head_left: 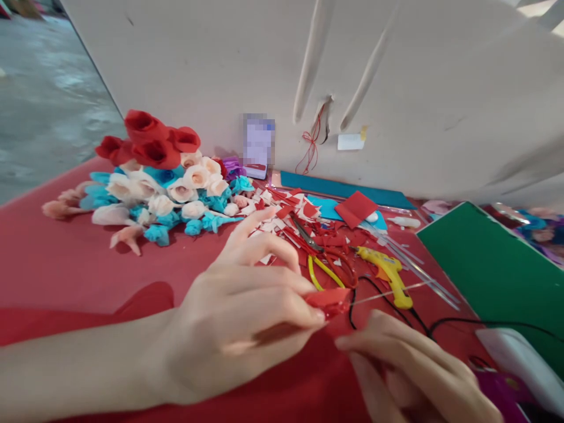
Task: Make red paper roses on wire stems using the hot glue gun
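My left hand (pixel 251 317) reaches in from the left, its thumb and forefinger pinching a small folded piece of red paper (pixel 328 299). A thin pale strand (pixel 388 292) runs right from that paper. To the right, my right hand (pixel 409 364) is closed, its fingertips at the edge of a larger red sheet (pixel 308 382) below; whether they grip it is hard to see. Just beyond the hands lie scissors (pixel 324 255) with red and yellow handles and a yellow glue gun (pixel 390 273).
Paper flowers (pixel 185 188) in red, white, blue and pink are heaped at the left. Red and white scraps (pixel 286 214) cover the middle. A phone (pixel 258 144) leans on the wall. Clear glue sticks (pixel 423 270), a black cord (pixel 493 321) and a green board (pixel 489 276) lie at right.
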